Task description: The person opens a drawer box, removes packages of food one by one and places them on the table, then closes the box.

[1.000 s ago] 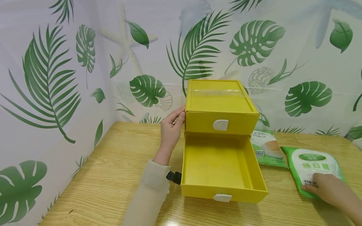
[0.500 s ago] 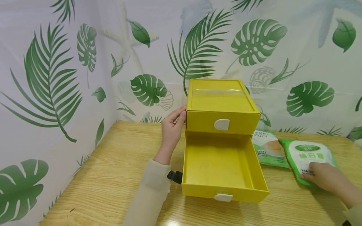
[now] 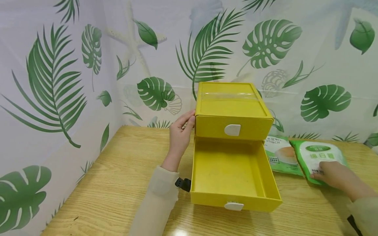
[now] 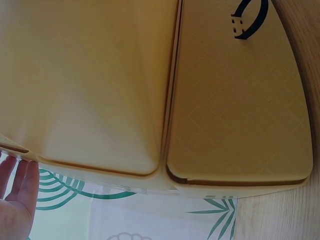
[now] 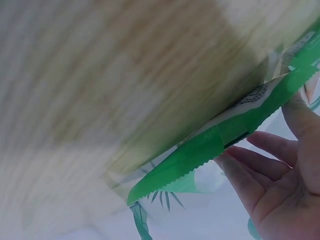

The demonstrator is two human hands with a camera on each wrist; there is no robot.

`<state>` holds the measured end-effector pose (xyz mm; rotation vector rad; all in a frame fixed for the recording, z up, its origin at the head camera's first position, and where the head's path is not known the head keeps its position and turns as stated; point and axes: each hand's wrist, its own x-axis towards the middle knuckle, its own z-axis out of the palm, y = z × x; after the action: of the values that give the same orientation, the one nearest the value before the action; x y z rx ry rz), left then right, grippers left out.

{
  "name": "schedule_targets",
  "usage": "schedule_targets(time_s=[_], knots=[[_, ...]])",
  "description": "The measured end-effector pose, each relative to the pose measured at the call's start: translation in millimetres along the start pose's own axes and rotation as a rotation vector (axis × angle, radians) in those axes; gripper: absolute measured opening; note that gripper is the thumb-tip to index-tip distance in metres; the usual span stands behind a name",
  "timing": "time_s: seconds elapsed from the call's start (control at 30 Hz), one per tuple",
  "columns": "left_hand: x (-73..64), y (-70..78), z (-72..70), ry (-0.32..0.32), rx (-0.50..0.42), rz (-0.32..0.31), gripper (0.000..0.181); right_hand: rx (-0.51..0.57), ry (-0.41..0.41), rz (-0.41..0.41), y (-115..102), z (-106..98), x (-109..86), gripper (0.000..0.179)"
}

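Note:
A yellow two-drawer storage box (image 3: 233, 105) stands mid-table in the head view, upper drawer closed. Its lower drawer (image 3: 227, 167) is pulled out and bare inside. My left hand (image 3: 180, 134) rests straight fingers against the box's left side near the top; fingertips touch its edge in the left wrist view. On the right, my right hand (image 3: 336, 177) grips the near part of a green-and-white bag of white sugar (image 3: 322, 152). The right wrist view shows fingers and thumb at the bag's green crimped edge (image 5: 200, 150). Part of the bag is hidden under the hand.
A green-and-white bag of starch (image 3: 283, 157) lies between the box and the sugar, partly behind the box. A leaf-printed cloth (image 3: 153, 49) hangs behind and at the left of the wooden table (image 3: 124, 183). White tabs (image 3: 233, 206) mark the drawer fronts.
My right hand has moved the bag of sugar away from me and slightly left, closer to the starch bag. The left hand has stayed at the box, and the drawers have not moved.

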<state>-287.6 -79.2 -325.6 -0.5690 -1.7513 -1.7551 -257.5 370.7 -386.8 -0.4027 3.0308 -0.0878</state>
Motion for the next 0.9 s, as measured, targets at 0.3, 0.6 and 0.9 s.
schedule_targets(time_s=[0.3,0.6,0.9], knots=[[-1.2,-1.1,1.4,-0.003,-0.006,-0.004,0.027,0.013,0.019,0.001,7.3,0.1,6.5,0.044],[-1.4,1.2,1.9,-0.003,-0.007,-0.002,0.026,0.022,0.041,0.027,8.4,-0.1,8.0,0.040],[-0.7,2.3,-0.1,-0.002,0.011,0.002,0.026,-0.004,-0.013,0.084,9.0,-1.5,10.8,0.057]])
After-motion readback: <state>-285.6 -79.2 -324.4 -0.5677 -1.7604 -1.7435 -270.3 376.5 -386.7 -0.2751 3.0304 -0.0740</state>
